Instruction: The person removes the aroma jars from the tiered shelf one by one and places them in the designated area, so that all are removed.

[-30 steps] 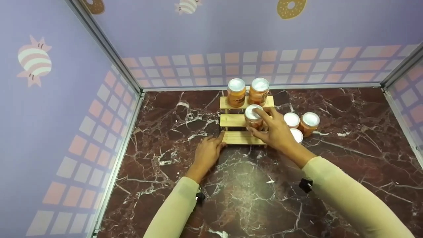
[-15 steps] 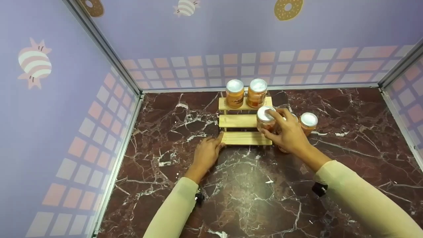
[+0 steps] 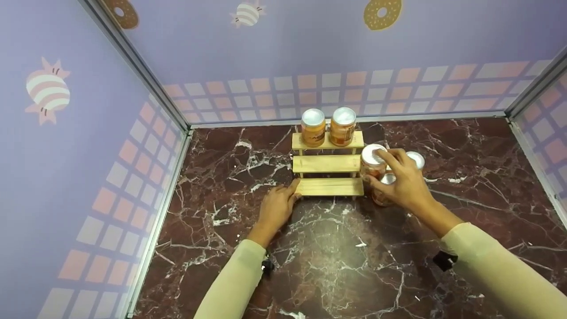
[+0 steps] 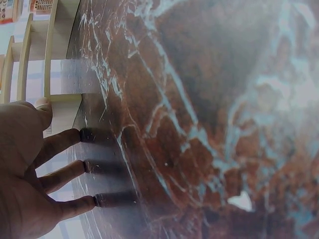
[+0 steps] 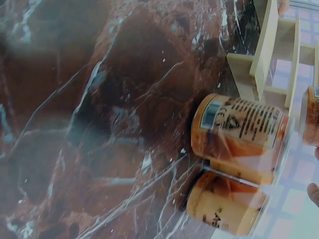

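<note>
- a jar (image 3: 370, 159) was held upright, or nearly so, by the right hand (image 3: 407, 184) beside the right end of the stand (image 3: 327, 164).
- it was pinched from above and the side by the fingers (image 3: 390, 157), with one laid over its lid and the thumb set against its near side.
- the relation of most weight was judged to be that of jar to middle tier: the tier was placed just left of the jar, its long axis run left to right, across the jar's own upright axis.
- the right hand was placed nearer to that tier's right end; by the left hand (image 3: 275, 206) the left end of the bottom tier (image 3: 330, 187) was pinched, its other fingers spread towards the bench (image 3: 336, 248).
- on the top tier (image 3: 297, 141) two jars were stood side by side, the left one (image 3: 313, 129) and the right one (image 3: 343, 128).
- on the bench, right of the stand, a front jar (image 3: 382, 198) and a back jar (image 3: 415, 160) were partly covered by the right hand; whether another was hidden between them could not be told.
- in the right wrist view the held jar was cut off by the frame's edge, so its base could be only partly made out; whether the stand was touched by it could not be told.
</note>
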A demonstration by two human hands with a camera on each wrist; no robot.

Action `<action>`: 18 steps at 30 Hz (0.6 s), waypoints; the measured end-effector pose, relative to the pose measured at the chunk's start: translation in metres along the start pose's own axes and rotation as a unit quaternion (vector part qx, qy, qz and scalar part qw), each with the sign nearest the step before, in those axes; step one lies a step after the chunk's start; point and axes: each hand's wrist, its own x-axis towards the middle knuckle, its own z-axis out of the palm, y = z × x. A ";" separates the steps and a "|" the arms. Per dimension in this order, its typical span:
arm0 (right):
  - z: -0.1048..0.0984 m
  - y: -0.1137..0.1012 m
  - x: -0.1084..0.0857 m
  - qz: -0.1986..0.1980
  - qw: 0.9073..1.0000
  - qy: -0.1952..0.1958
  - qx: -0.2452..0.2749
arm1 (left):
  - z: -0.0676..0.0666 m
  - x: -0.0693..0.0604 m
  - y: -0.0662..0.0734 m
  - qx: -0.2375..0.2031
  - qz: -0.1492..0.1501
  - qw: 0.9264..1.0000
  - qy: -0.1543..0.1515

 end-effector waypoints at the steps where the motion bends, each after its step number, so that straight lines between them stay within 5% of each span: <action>1: -0.002 0.001 -0.001 0.003 1.000 0.000 0.000 | 0.000 0.000 0.000 0.001 0.001 1.000 -0.001; 8: -0.015 0.008 -0.011 0.031 0.999 -0.006 -0.007 | -0.005 0.000 0.002 -0.012 0.002 1.000 -0.005; 18: -0.033 0.012 -0.023 0.060 0.998 -0.005 -0.012 | -0.055 -0.005 0.033 -0.011 0.002 1.000 -0.005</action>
